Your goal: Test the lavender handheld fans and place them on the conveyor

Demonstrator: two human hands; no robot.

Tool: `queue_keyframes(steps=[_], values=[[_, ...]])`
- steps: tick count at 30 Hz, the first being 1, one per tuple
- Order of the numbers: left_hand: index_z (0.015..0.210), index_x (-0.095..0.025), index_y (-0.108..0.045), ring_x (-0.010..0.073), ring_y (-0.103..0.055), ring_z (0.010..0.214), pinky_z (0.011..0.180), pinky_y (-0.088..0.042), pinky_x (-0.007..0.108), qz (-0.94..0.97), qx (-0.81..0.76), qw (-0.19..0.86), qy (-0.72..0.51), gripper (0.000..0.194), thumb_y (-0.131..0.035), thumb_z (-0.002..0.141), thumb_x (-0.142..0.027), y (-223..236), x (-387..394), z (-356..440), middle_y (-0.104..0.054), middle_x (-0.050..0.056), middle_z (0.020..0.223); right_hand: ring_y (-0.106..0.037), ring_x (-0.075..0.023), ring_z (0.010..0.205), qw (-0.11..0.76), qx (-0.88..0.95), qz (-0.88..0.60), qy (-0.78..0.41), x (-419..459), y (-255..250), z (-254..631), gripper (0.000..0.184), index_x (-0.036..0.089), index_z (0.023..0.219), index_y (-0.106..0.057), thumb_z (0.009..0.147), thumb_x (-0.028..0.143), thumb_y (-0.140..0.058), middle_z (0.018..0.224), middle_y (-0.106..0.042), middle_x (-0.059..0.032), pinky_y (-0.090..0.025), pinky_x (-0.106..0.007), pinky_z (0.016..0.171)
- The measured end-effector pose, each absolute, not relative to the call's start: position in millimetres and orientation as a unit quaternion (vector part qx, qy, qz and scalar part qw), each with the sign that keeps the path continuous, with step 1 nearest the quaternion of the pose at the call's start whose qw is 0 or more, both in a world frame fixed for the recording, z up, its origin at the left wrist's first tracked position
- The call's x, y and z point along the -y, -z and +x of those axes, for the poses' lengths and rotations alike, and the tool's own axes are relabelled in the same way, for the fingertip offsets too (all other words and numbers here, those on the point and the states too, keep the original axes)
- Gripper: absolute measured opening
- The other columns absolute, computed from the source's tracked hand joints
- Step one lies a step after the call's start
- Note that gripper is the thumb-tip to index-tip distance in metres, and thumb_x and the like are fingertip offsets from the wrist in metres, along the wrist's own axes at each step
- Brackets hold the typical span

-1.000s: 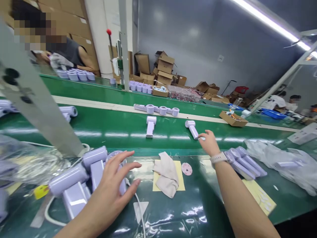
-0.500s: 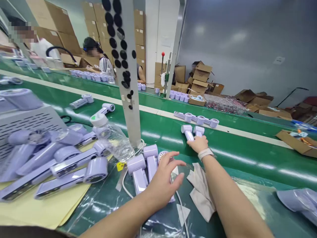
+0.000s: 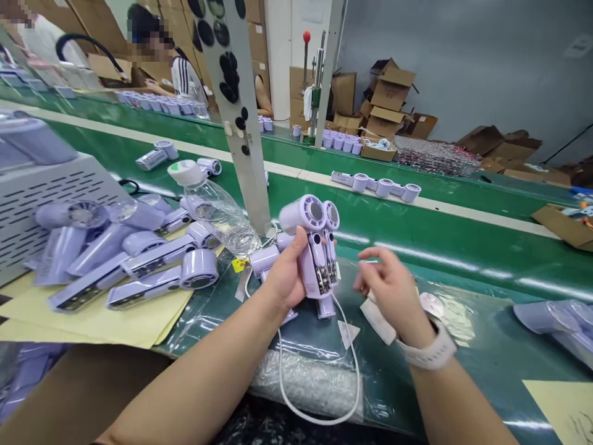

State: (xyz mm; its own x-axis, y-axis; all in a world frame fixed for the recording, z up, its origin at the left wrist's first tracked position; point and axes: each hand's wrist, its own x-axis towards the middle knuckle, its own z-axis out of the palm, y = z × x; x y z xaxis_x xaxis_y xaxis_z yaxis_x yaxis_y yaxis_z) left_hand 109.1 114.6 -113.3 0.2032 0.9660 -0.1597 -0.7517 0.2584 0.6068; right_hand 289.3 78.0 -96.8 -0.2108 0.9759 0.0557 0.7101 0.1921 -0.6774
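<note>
My left hand (image 3: 290, 269) is wrapped round two lilac handheld fans (image 3: 309, 247), held upright side by side. Their round grilles and the slotted inner sides of their handles face me. To the right, my right hand (image 3: 389, 293) hovers with loosely bent fingers, somewhat apart and with nothing visible in them. Beneath it lies a pale cloth (image 3: 377, 318), partly covered by the hand. More lilac fans (image 3: 264, 259) stand behind my left hand, mostly hidden. A white cable (image 3: 319, 422) loops down over the table's front edge.
A pile of fans (image 3: 152, 272) lies on yellow paper at left, beside a clear bottle (image 3: 222, 213) and slotted metal box (image 3: 46, 204). A metal post (image 3: 250, 167) rises ahead. Fans (image 3: 384, 186) lie along the green belt (image 3: 454, 247). Co-workers (image 3: 185, 74) sit across.
The two fans my right hand was reaching for on the belt are off it, and my left hand now grips two fans. My right hand has drawn back towards me. The view has tilted down.
</note>
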Motion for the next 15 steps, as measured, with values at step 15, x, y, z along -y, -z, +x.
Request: queue_keyframes(steps=[15], values=[[0.068,-0.019,-0.068,0.0313,-0.074,0.107,0.079,-0.065,0.038,0.281,-0.202,0.650,-0.677,0.070,-0.075,0.063,-0.088,90.3,-112.5,102.2,-0.077,0.011,0.116,-0.058,-0.0157,0.060,0.276,0.586,-0.428,-0.630,-61.0,102.7,269.2,0.023,0.019,0.099,-0.069,0.086,0.037,-0.068,0.070,-0.059,0.0028,-0.048,-0.029,0.060]])
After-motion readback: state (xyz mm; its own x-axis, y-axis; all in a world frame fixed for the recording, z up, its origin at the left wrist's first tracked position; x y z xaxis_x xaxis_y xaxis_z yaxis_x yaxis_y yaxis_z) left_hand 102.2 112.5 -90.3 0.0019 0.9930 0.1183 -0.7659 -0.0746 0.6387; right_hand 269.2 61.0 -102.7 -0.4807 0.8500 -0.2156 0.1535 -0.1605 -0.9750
